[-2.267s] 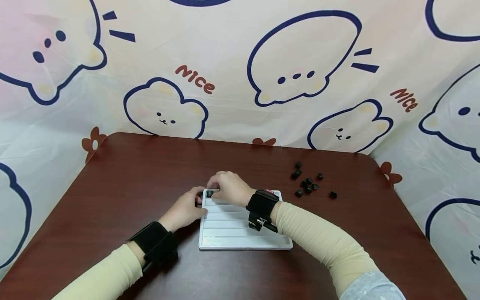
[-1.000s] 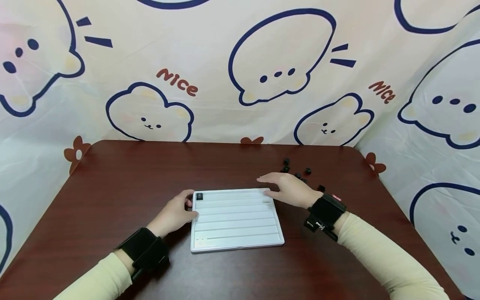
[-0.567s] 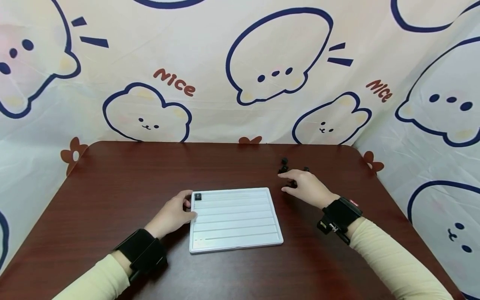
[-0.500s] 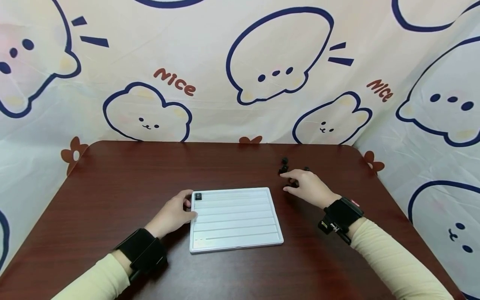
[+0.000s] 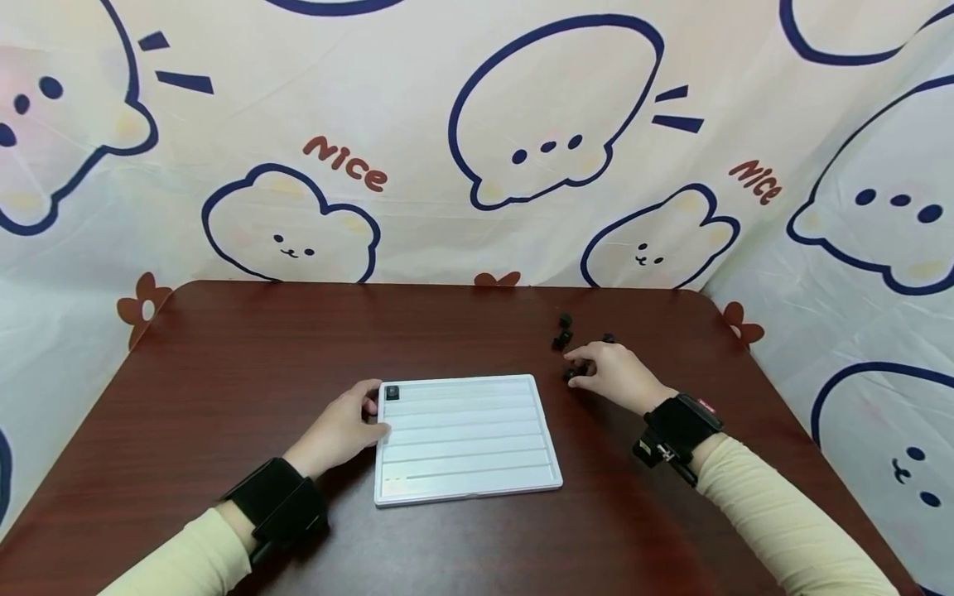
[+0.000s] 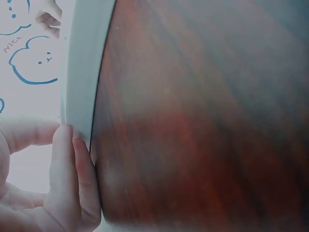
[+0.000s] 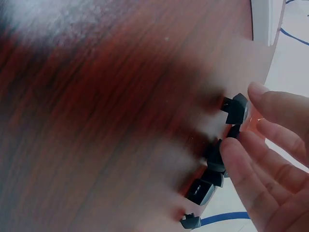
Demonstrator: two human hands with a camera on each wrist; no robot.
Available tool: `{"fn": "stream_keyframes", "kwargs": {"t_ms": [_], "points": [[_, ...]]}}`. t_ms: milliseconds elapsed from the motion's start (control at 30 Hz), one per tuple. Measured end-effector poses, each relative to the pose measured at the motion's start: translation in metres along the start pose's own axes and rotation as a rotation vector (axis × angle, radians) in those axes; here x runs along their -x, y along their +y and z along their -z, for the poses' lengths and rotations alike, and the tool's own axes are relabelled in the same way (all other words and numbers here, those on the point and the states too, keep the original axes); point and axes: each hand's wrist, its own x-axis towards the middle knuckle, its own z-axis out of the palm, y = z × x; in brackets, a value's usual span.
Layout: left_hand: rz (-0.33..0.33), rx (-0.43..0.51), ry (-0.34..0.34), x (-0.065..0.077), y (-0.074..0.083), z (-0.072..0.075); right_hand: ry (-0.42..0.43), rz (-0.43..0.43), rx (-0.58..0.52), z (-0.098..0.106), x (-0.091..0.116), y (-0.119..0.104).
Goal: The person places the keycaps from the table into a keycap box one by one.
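A flat white ridged board lies on the brown table, with one small black block in its upper left corner. My left hand holds the board's left edge, thumb on top and fingers along the side; the left wrist view shows these fingers against the white side wall. To the right of the board, my right hand is low over a group of small black blocks. In the right wrist view its thumb and fingers are apart, close around a black block with a protruding stem; other blocks are partly behind the fingers.
Several more black blocks lie beyond the right hand, and another shows just over its knuckles. Behind the table hangs a pale curtain with printed cartoon animals.
My right hand has left the black block in the board's corner and moved right to the loose blocks. Its thumb and fingers have since drawn closer together. My left hand stays on the board's edge.
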Motion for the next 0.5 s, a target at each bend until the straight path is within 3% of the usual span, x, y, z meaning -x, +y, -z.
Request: {"fn": "stream_keyframes", "kwargs": {"t_ms": [500], "points": [[-0.006,-0.008,0.022,0.0008,0.0011,-0.0019,0.008,-0.002,0.006,-0.0051,-0.0025,-0.0013]]}}
